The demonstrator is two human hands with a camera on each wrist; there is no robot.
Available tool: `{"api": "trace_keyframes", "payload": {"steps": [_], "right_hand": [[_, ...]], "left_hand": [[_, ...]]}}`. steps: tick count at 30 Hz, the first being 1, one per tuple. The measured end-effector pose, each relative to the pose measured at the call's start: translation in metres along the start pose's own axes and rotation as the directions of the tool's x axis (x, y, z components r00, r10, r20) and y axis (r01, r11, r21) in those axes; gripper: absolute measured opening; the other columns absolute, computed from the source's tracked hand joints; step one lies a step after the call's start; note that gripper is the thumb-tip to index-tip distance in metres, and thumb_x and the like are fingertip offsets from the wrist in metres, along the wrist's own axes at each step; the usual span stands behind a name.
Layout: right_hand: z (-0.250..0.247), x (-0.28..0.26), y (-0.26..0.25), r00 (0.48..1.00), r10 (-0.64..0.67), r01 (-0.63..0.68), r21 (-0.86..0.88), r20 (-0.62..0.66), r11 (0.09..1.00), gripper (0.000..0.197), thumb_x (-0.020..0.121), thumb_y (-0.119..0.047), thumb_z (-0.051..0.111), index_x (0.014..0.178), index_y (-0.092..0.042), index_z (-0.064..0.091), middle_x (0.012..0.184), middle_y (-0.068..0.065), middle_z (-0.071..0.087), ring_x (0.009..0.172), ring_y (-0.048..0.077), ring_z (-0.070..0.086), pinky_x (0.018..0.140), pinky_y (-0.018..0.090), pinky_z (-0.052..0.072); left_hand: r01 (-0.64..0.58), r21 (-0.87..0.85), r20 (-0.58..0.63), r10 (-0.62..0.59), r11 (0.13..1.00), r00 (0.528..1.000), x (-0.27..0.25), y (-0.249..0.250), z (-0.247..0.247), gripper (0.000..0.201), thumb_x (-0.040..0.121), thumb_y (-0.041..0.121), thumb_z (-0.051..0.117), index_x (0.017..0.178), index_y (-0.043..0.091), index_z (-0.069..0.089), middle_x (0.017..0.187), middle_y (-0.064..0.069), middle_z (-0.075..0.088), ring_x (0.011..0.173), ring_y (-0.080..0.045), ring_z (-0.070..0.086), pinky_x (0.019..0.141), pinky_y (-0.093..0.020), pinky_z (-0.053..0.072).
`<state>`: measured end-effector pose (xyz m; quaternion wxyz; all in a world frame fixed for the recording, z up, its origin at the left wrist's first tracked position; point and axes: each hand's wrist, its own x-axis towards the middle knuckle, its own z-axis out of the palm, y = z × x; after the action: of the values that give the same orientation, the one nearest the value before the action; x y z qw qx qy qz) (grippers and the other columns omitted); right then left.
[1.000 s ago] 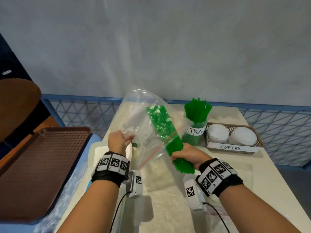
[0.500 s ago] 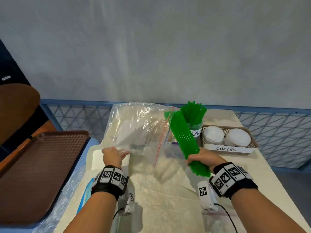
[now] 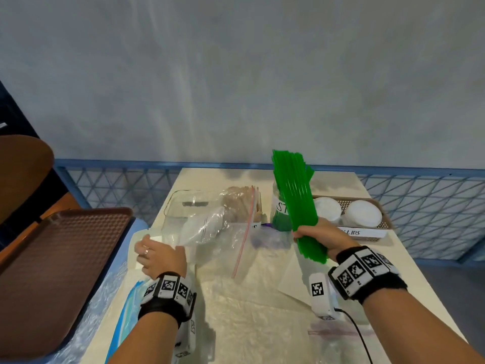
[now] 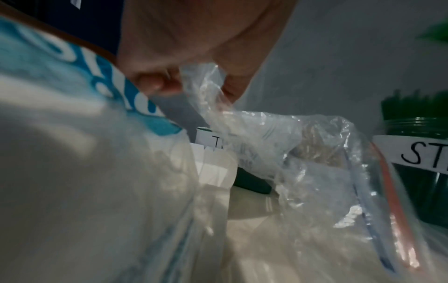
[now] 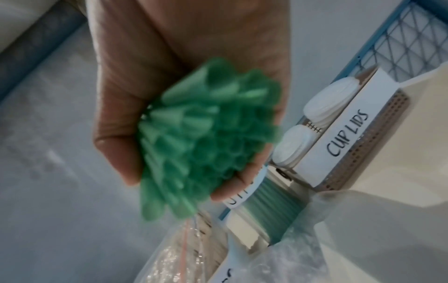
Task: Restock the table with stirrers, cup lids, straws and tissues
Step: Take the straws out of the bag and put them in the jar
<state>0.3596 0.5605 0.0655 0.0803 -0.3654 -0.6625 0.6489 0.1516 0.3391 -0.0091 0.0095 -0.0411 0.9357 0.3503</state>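
Note:
My right hand (image 3: 311,236) grips a thick bundle of green straws (image 3: 295,195) near its lower end and holds it upright, just in front of the jar labelled for straws (image 3: 279,210). In the right wrist view the fingers curl round the straw ends (image 5: 206,145). My left hand (image 3: 160,253) pinches a corner of the clear zip bag (image 3: 225,232), which lies slack on the table. The left wrist view shows the bag's plastic (image 4: 278,145) caught between thumb and fingers (image 4: 157,84). White cup lids (image 3: 362,216) sit in the labelled brown basket (image 3: 385,227).
A clear container (image 3: 173,206) and a box of wooden stirrers (image 3: 256,203) stand behind the bag. A brown tray (image 3: 52,271) lies at the left. More plastic wrap (image 3: 249,311) covers the near table. A blue mesh railing (image 3: 433,206) runs behind the table.
The straws have come out of the bag; my right hand carried them right and stood them upright by the jar. My left hand lowered the bag onto the table.

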Motion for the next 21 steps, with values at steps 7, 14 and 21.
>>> {"api": "trace_keyframes", "payload": {"steps": [7, 14, 21], "right_hand": [[0.029, 0.005, -0.015, 0.977, -0.211, 0.211, 0.011, 0.021, 0.978, 0.023, 0.076, 0.008, 0.064, 0.09, -0.01, 0.06, 0.079, 0.006, 0.062, 0.072, 0.018, 0.059, 0.065, 0.027, 0.048], [0.04, 0.01, -0.017, 0.971, -0.239, 0.24, -0.056, 0.029, 0.969, 0.031, 0.072, 0.009, 0.069, 0.095, -0.009, 0.058, 0.08, 0.004, 0.065, 0.071, 0.013, 0.063, 0.062, 0.015, 0.052], [0.024, 0.021, -0.015, 0.965, -0.262, 0.258, -0.114, -0.022, 0.959, 0.054, 0.064, -0.013, 0.084, 0.111, -0.011, 0.057, 0.103, 0.007, 0.068, 0.097, 0.021, 0.065, 0.09, 0.039, 0.053]], "left_hand": [[-0.317, -0.646, 0.217, 0.565, 0.695, 0.797, -0.059, 0.098, -0.033, 0.082, 0.075, 0.044, 0.068, 0.14, 0.015, 0.029, 0.135, -0.004, 0.046, 0.122, -0.014, 0.043, 0.097, -0.027, 0.034], [0.137, -0.822, 0.532, 0.659, 0.553, 0.531, -0.081, 0.181, -0.026, 0.033, 0.075, 0.011, 0.074, 0.104, 0.009, 0.058, 0.092, -0.002, 0.066, 0.089, -0.018, 0.064, 0.084, -0.034, 0.052], [0.035, -0.782, 0.548, 0.66, 0.622, 0.514, -0.086, 0.198, 0.002, 0.025, 0.07, -0.001, 0.076, 0.084, 0.018, 0.067, 0.086, -0.002, 0.071, 0.084, -0.018, 0.068, 0.077, -0.032, 0.056]]}}
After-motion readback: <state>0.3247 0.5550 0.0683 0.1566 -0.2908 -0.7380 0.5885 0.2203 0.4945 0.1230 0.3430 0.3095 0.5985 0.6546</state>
